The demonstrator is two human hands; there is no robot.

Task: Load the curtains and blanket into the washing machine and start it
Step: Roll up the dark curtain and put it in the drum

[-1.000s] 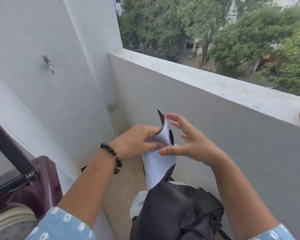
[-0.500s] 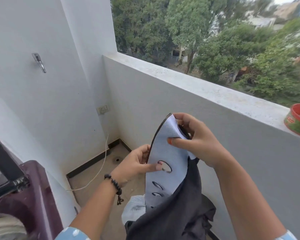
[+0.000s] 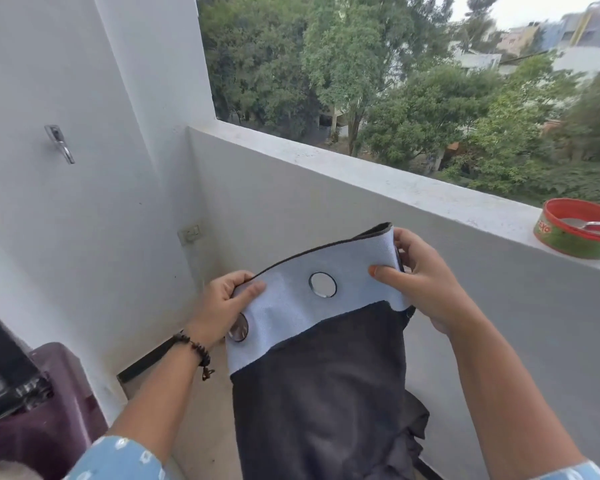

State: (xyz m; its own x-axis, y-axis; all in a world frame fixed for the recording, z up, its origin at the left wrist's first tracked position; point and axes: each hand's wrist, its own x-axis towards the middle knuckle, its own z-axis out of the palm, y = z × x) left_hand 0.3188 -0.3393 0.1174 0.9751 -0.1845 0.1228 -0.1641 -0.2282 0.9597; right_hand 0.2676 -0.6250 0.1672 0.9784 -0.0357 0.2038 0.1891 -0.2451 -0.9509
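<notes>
The person stood on a balcony and held a dark curtain [image 3: 321,386] out in front of the chest, between the two hands; its pale header band [image 3: 312,296] ran across the top, with one round eyelet [image 3: 322,285] showing in the middle of the band and a second eyelet [image 3: 239,328] partly under the left hand. The left hand [image 3: 222,308] gripped the left end of the band, thumb on the near face and fingers curled behind the upper edge; a beaded bracelet [image 3: 196,351] sat on that wrist. The right hand [image 3: 420,285] pinched the right end of the band, thumb pressed on the pale face and fingers wrapped round the folded edge. Below the band the dark cloth hung down in loose folds toward the balcony floor [image 3: 201,427], out of view at the bottom; whether it touched the floor could not be told. The washing machine [image 3: 39,410], maroon and with its lid raised, stood at the lower left, well apart from the curtain. On the parapet wall [image 3: 378,181] at the far right sat a red and green tin [image 3: 577,230] with a spoon [image 3: 593,225] lying in it; a metal hook [image 3: 59,143] was fixed to the white wall on the left, and a switch plate [image 3: 190,233] sat low in the corner.
</notes>
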